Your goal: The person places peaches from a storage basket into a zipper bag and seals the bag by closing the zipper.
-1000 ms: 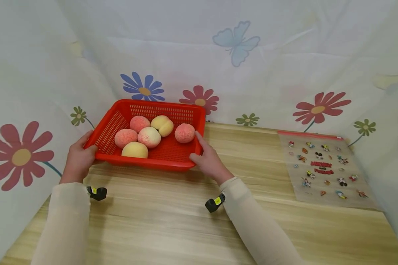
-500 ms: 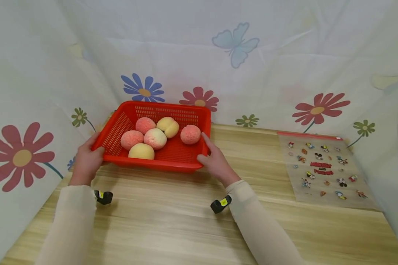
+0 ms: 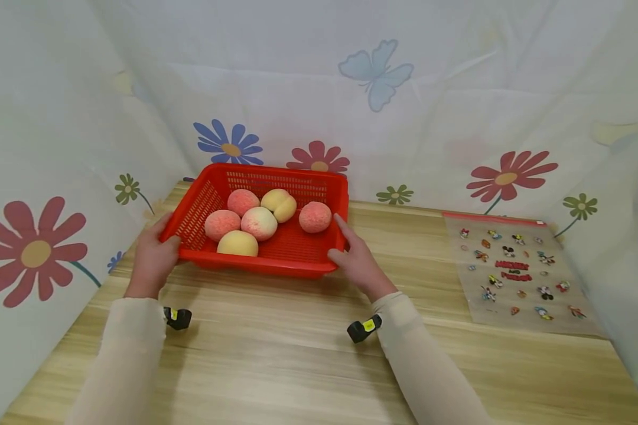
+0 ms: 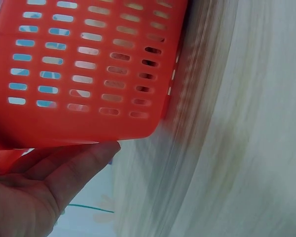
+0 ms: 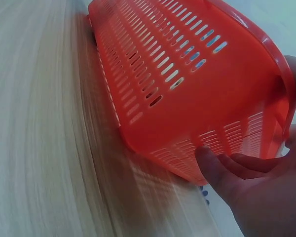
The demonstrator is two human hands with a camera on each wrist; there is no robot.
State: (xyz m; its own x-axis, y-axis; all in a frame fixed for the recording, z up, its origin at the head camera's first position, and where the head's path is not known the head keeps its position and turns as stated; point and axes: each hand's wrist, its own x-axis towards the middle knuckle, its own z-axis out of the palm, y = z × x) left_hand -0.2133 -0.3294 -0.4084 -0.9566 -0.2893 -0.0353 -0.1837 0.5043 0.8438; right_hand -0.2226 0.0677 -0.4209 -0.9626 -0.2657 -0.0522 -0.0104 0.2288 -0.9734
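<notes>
The red slotted plastic basket of six peaches has travelled rightward and toward the wall — carried between the left hand and right hand, which moved along with it.

You hold a glossy, slotted red plastic basket of matt, fuzzy-skinned peaches over a smooth wood-grain table; a shiny clear plastic sticker sheet lies right, soft printed cloth behind.
</notes>
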